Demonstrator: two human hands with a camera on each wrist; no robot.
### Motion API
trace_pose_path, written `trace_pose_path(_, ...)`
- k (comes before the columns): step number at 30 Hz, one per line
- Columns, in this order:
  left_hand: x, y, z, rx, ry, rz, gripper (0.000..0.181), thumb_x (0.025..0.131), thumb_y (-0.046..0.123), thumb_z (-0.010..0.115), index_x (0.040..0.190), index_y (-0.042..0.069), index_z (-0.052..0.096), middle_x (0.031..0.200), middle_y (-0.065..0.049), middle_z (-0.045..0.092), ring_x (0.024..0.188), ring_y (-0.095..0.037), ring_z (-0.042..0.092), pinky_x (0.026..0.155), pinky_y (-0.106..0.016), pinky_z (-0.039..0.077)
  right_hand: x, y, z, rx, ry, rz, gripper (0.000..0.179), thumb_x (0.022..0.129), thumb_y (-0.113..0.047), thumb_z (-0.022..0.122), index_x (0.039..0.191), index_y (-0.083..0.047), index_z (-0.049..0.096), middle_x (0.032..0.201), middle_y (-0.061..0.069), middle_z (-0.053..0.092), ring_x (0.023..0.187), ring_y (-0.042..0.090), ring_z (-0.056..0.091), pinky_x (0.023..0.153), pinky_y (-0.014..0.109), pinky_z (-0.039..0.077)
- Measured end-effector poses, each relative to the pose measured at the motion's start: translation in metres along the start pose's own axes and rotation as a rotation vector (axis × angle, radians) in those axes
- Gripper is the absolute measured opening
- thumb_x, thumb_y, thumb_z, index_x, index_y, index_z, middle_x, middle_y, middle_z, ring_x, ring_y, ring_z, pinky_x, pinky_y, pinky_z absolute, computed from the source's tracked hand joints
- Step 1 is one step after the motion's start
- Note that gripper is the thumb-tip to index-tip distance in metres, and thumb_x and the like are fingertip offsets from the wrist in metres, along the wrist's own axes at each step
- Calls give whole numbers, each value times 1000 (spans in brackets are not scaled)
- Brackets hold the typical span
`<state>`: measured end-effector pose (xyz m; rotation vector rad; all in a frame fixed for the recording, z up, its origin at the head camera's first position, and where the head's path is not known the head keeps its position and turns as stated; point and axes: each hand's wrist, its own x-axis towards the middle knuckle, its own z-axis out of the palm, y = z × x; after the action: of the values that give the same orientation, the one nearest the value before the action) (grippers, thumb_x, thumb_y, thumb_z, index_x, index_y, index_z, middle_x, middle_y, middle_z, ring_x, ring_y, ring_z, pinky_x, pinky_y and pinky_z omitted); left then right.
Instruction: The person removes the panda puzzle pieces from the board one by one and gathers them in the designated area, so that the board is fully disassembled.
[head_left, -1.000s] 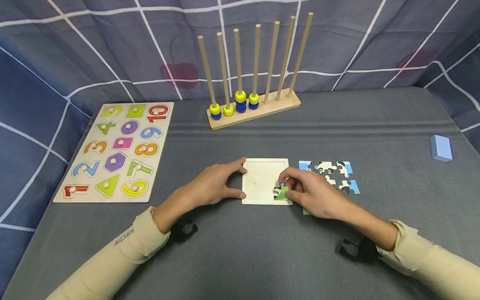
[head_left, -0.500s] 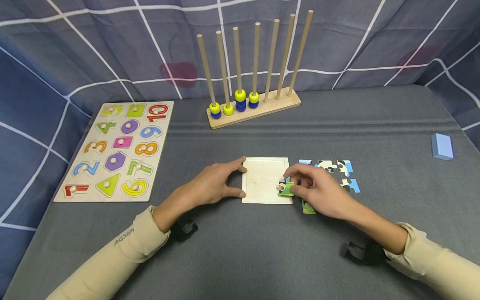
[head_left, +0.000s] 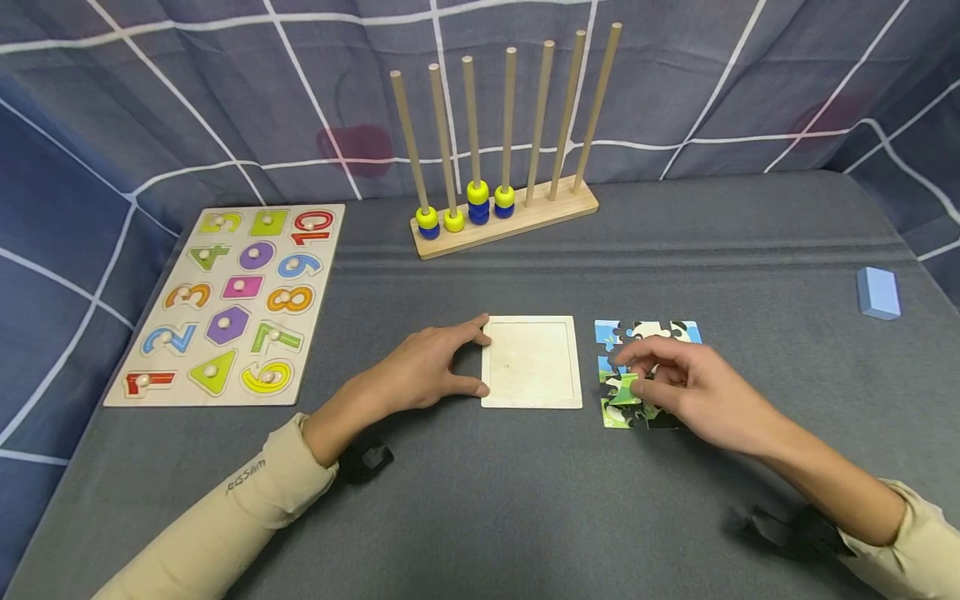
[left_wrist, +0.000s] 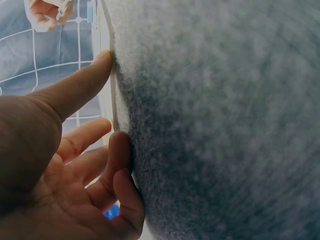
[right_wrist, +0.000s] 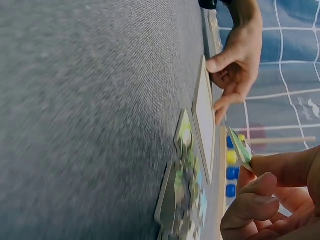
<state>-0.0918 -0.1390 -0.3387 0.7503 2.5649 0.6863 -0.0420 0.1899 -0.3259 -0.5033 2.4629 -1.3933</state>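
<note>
A puzzle piece point(head_left: 623, 389), green with some white and black, is pinched between the thumb and fingers of my right hand point(head_left: 701, 392). That hand hovers above the loose panda jigsaw pieces point(head_left: 609, 332), hiding several of them. In the right wrist view the held piece point(right_wrist: 240, 148) is lifted clear of the table. Left of the pieces lies a shallow wooden puzzle tray point(head_left: 531, 362) with a bare base. My left hand point(head_left: 427, 367) touches the tray's left edge, thumb at the near corner and a finger near the far one. The left wrist view shows the thumb point(left_wrist: 82, 85) against that edge.
A number-and-shape peg board point(head_left: 225, 308) lies at the left. Behind the tray stands a wooden bead rack point(head_left: 517, 229) with tall pegs and several yellow and blue beads. A light blue block point(head_left: 878, 293) sits at the far right. A checked cloth hangs behind.
My right hand has lifted the puzzle piece from the tray's lower right corner and carried it right, over the loose pieces. The left hand stays at the tray's edge.
</note>
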Motion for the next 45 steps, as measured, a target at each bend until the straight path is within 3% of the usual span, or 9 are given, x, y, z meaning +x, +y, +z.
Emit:
trace_pose_path(6, 1, 0, 0, 5, -3, 5, 63, 85, 31, 79, 139, 9, 55, 155, -8, 38, 115, -20, 54, 104, -46, 38, -18, 8, -17, -66, 34, 11, 20, 94, -1, 63, 111, -11, 66, 81, 2, 63, 53, 10, 46, 55, 29, 39)
trace_pose_path(8, 1, 0, 0, 6, -4, 8, 64, 85, 31, 79, 140, 8, 54, 155, -9, 39, 121, -20, 52, 105, -46, 38, -24, 14, -21, -83, 44, 24, 21, 94, -1, 63, 112, -12, 66, 83, 1, 63, 54, 11, 46, 55, 29, 39)
trace_pose_path(14, 0, 0, 0, 7, -1, 9, 66, 85, 31, 80, 140, 8, 53, 153, -8, 41, 99, -19, 54, 101, -44, 40, -40, 29, -32, -81, 35, 41, 23, 94, -1, 64, 114, -12, 66, 79, 4, 61, 59, 13, 47, 54, 30, 36)
trace_pose_path(21, 1, 0, -1, 8, 3, 19, 74, 84, 31, 80, 145, 5, 47, 147, -6, 49, 111, -18, 54, 104, -45, 38, -51, 40, -44, -96, 20, 75, 22, 96, -2, 62, 116, -10, 65, 82, 3, 64, 69, 15, 55, 58, 28, 40)
trace_pose_path(27, 1, 1, -1, 8, -2, 8, 74, 84, 31, 80, 145, 6, 47, 146, -6, 50, 80, -18, 48, 97, -43, 41, -55, 53, -42, -81, 28, 26, 26, 91, 8, 63, 113, -6, 65, 82, 3, 63, 65, 14, 55, 56, 27, 39)
trace_pose_path(35, 0, 1, -1, 1, -2, 12, 82, 84, 32, 80, 150, 3, 39, 138, -2, 59, 72, -16, 44, 94, -42, 41, -52, 60, -37, -194, 114, -48, 33, 80, 13, 72, 105, -7, 67, 75, -5, 59, 55, 8, 46, 49, 26, 34)
trace_pose_path(45, 0, 0, -1, 2, 1, 16, 82, 84, 32, 80, 150, 4, 39, 138, -2, 58, 78, -17, 47, 97, -43, 41, -53, 57, -29, -420, 199, -73, 38, 72, 1, 84, 102, -16, 68, 81, -10, 56, 59, 3, 43, 53, 20, 32)
